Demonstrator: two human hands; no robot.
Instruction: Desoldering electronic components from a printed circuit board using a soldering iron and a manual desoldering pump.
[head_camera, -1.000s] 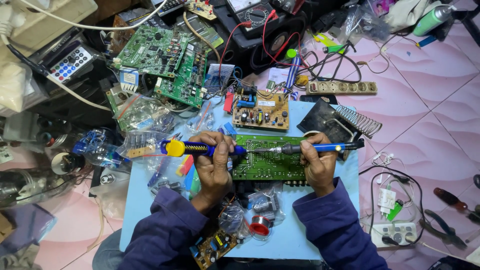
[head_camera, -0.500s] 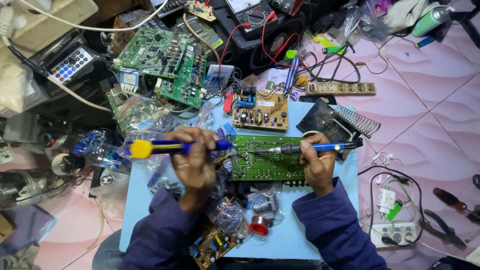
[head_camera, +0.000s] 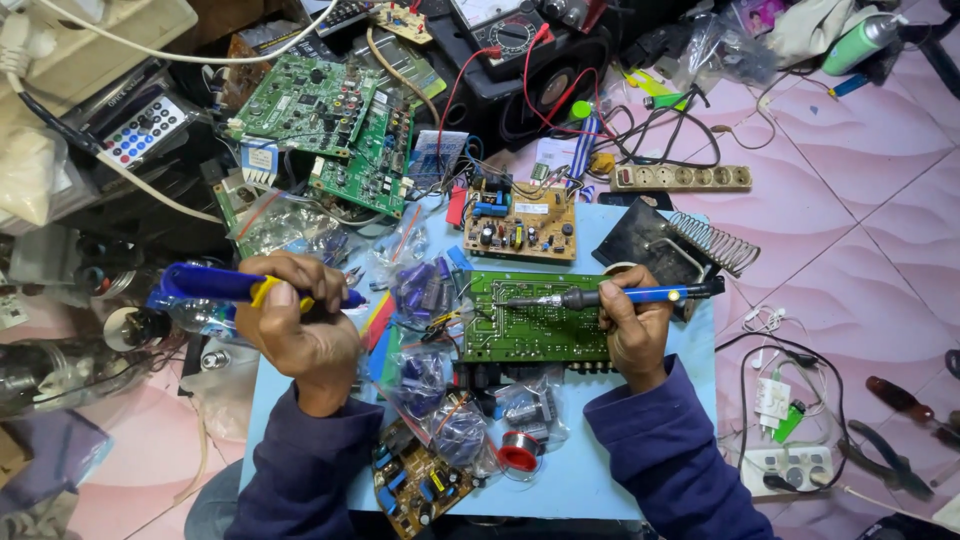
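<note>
Both hands grip tools. Closed around the blue handle of a soldering iron (head_camera: 620, 296), the right hand (head_camera: 632, 328) holds it nearly level, tip pointing left and resting on the green board (head_camera: 535, 325). Curled shut on a blue desoldering pump (head_camera: 245, 287) with a yellow collar, the left hand (head_camera: 300, 320) keeps it off to the left of the board, well apart from it, nozzle pointing right.

Largest is the light-blue table (head_camera: 580, 470), set on a pink tiled floor (head_camera: 850, 240). The green board lies at the table's middle, trace side up, with a row of black parts along its near edge. Behind it sits a tan board (head_camera: 520, 222) carrying capacitors and a blue block. At the back left, two more green boards (head_camera: 340, 130) lean over a heap of clutter. A black iron stand (head_camera: 665, 245) with a wire coil sits just right of the green board's far corner. Bags of purple capacitors (head_camera: 425, 290) lie between the hands. A small brown board (head_camera: 415, 485) lies at the near edge, a solder spool (head_camera: 517, 457) just beside it.
</note>
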